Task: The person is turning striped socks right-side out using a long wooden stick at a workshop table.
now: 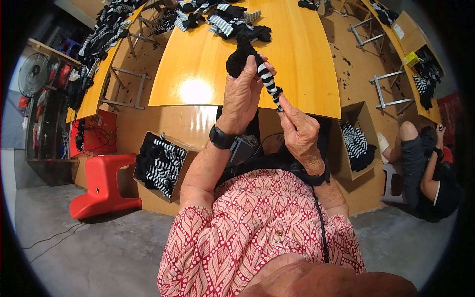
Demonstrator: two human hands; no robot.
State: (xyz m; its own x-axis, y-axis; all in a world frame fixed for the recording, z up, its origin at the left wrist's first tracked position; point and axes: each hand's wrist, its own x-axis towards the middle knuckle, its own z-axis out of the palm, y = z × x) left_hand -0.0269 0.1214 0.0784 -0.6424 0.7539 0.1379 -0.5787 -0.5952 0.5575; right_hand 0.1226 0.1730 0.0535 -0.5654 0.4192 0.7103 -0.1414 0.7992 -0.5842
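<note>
In front of me, above the near edge of the yellow table, I hold a knitted piece (266, 76), partly black and partly black-and-white striped. It looks like a glove or sock, but I cannot tell which. My left hand (243, 91) grips its wider black part, the thumb on top and the fingers mostly behind. With thumb and forefinger, my right hand (299, 131) pinches the narrow striped end and keeps it stretched slantwise. Just beyond my left hand, a pile of similar black, grey and striped knitted pieces (225, 22) lies on the table (292, 44).
Cardboard boxes of striped knits stand below, one box (185, 173) at left, another box (363, 171) at right. A red stool (101, 185) is at left. Another person (420, 168) sits at right. More knits (106, 39) cover the left table.
</note>
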